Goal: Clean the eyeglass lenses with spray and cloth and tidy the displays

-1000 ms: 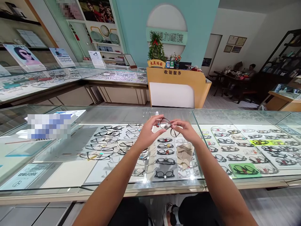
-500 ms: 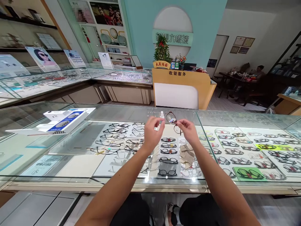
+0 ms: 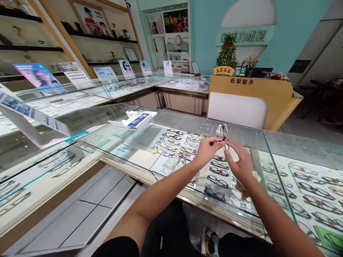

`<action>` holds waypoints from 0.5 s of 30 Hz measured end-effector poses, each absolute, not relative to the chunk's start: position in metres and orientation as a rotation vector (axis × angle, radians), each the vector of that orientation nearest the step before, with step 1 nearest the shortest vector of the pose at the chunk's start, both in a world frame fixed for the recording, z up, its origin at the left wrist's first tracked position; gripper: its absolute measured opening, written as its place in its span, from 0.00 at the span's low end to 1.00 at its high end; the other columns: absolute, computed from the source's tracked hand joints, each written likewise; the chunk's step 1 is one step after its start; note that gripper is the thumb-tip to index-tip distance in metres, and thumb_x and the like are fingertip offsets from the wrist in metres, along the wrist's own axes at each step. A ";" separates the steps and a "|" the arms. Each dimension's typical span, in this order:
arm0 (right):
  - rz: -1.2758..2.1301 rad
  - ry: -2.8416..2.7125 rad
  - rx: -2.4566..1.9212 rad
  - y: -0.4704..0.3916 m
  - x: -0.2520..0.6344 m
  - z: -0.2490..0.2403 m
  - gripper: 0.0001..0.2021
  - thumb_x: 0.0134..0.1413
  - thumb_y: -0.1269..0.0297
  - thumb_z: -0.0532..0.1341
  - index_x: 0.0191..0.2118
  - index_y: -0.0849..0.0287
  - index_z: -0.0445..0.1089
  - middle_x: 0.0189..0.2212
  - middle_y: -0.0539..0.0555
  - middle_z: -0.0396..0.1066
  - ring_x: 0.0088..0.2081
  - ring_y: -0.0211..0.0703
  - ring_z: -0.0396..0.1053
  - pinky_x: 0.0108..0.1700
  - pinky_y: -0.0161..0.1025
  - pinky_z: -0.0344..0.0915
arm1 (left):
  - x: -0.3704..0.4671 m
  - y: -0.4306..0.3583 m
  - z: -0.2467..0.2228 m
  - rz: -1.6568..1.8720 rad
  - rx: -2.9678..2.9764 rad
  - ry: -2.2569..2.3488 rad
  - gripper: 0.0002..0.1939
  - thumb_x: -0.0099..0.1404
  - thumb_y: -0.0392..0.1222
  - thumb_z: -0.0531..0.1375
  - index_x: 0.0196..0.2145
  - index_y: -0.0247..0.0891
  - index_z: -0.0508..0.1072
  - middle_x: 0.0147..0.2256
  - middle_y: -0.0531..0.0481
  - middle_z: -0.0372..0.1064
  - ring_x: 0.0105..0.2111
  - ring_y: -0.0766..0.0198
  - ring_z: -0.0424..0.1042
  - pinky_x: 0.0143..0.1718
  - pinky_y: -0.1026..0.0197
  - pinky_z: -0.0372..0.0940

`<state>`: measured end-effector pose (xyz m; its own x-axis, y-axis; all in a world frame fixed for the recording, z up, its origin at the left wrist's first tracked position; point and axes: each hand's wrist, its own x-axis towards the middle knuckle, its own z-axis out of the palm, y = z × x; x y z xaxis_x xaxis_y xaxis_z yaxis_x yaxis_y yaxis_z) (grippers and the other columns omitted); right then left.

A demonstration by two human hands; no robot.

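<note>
Above the glass counter, a pair of dark-framed eyeglasses (image 3: 223,132) is held up between both hands, with a lens standing upright. My left hand (image 3: 206,151) is closed in a pinch on the frame from the left. From the other side, my right hand (image 3: 239,159) grips the glasses with thumb and fingertips. The fingers hide part of the frame. Just behind the glasses stands a small white bottle (image 3: 219,130). Partly covered by my right wrist lies a crumpled beige cloth (image 3: 243,188).
Rows of eyeglasses (image 3: 217,180) lie in the display case beneath the glass top (image 3: 184,116). A white and blue open box (image 3: 138,119) sits on the counter to the left, with a bent card stand (image 3: 34,117) farther left. Beyond stands the yellow cashier desk (image 3: 278,92).
The view has swung left. My left hand has moved to the glasses and closed on them beside my right hand. The glasses have turned more edge-on.
</note>
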<state>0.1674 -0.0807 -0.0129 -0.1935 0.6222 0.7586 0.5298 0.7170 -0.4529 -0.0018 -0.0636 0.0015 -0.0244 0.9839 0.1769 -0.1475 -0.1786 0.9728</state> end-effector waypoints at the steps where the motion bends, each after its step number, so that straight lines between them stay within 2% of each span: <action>1: 0.152 -1.861 -0.868 -0.083 0.167 -0.011 0.14 0.69 0.59 0.61 0.57 0.49 0.75 0.56 0.59 0.80 0.57 0.58 0.76 0.60 0.59 0.69 | -0.015 -0.067 0.006 1.399 1.263 1.039 0.24 0.52 0.62 0.76 0.35 0.38 0.85 0.22 0.55 0.61 0.25 0.67 0.55 0.28 0.60 0.52; 3: 0.215 -1.821 -0.834 -0.086 0.167 -0.006 0.10 0.69 0.59 0.61 0.51 0.50 0.76 0.51 0.58 0.81 0.54 0.57 0.77 0.58 0.56 0.70 | -0.047 -0.075 0.020 1.359 1.365 1.121 0.25 0.53 0.62 0.75 0.37 0.38 0.85 0.22 0.55 0.60 0.24 0.67 0.55 0.28 0.60 0.51; 5: 0.225 -1.752 -0.851 -0.085 0.171 -0.002 0.07 0.68 0.59 0.61 0.44 0.52 0.76 0.42 0.57 0.80 0.46 0.54 0.77 0.51 0.52 0.71 | -0.088 -0.081 0.037 1.309 1.488 1.234 0.24 0.55 0.62 0.74 0.38 0.39 0.84 0.21 0.58 0.54 0.23 0.68 0.52 0.27 0.61 0.49; 8: 0.209 -1.704 -0.915 -0.079 0.177 0.000 0.08 0.68 0.60 0.61 0.37 0.53 0.74 0.33 0.53 0.76 0.36 0.48 0.72 0.42 0.46 0.67 | -0.160 -0.085 0.061 1.088 1.745 1.462 0.22 0.60 0.61 0.70 0.40 0.39 0.84 0.21 0.58 0.53 0.22 0.68 0.50 0.27 0.61 0.45; 13: 0.203 -1.736 -0.976 -0.068 0.181 -0.009 0.10 0.68 0.59 0.61 0.34 0.54 0.73 0.30 0.51 0.73 0.33 0.46 0.68 0.40 0.44 0.63 | -0.284 -0.072 0.075 0.598 1.937 1.916 0.18 0.59 0.55 0.69 0.39 0.39 0.84 0.21 0.57 0.55 0.23 0.66 0.53 0.28 0.60 0.47; 15: 0.193 -1.756 -1.004 -0.063 0.183 -0.015 0.10 0.68 0.59 0.61 0.33 0.54 0.73 0.29 0.51 0.73 0.32 0.45 0.68 0.40 0.44 0.63 | -0.324 -0.061 0.069 0.400 1.946 2.085 0.16 0.57 0.51 0.69 0.38 0.39 0.84 0.22 0.55 0.60 0.24 0.64 0.57 0.29 0.60 0.49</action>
<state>0.1826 -0.0634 -0.0145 -0.0919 0.7022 0.7060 0.5319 0.6340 -0.5614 -0.3240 -0.0610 0.0694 -0.0684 0.9977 -0.0032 0.9258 0.0647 0.3725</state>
